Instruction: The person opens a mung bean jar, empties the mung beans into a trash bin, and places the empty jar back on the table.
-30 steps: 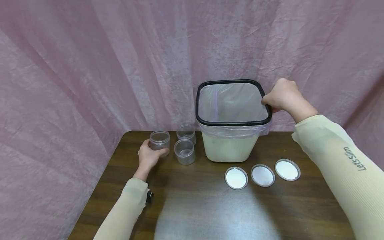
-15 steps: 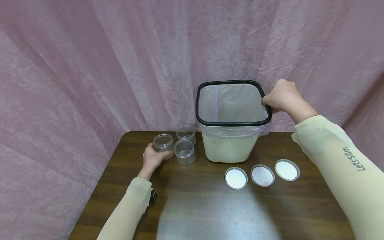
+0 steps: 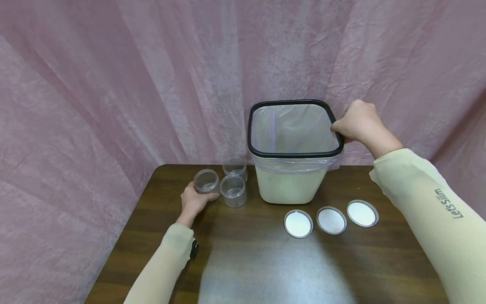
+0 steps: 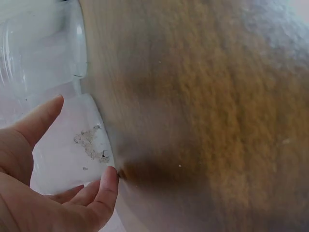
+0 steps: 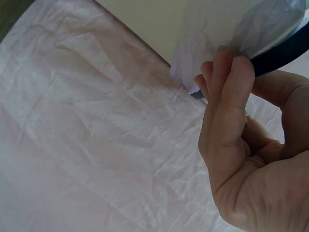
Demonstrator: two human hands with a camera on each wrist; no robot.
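My left hand point(image 3: 193, 201) holds a clear plastic jar point(image 3: 206, 181) at the table's back left, thumb on one side and fingers on the other. In the left wrist view, grey specks show on the jar's point(image 4: 67, 145) wall, and the fingertips point(image 4: 110, 176) reach its base edge. Two similar open jars, a front one point(image 3: 233, 192) and a back one point(image 3: 235, 165), stand just right of it. My right hand point(image 3: 360, 122) grips the black rim point(image 3: 296, 155) of a cream trash can point(image 3: 290, 185) at its right side. A translucent bag point(image 3: 300, 128) lines the can.
Three round lids with pale tops, a left one point(image 3: 298, 223), a middle one point(image 3: 332, 220) and a right one point(image 3: 362, 213), lie on the wooden table point(image 3: 258, 261) before the can. A pink curtain point(image 3: 190, 76) hangs behind and at both sides.
My left hand has shifted the jar slightly right and nearer, up beside the other two jars. The right hand stays on the can's rim.
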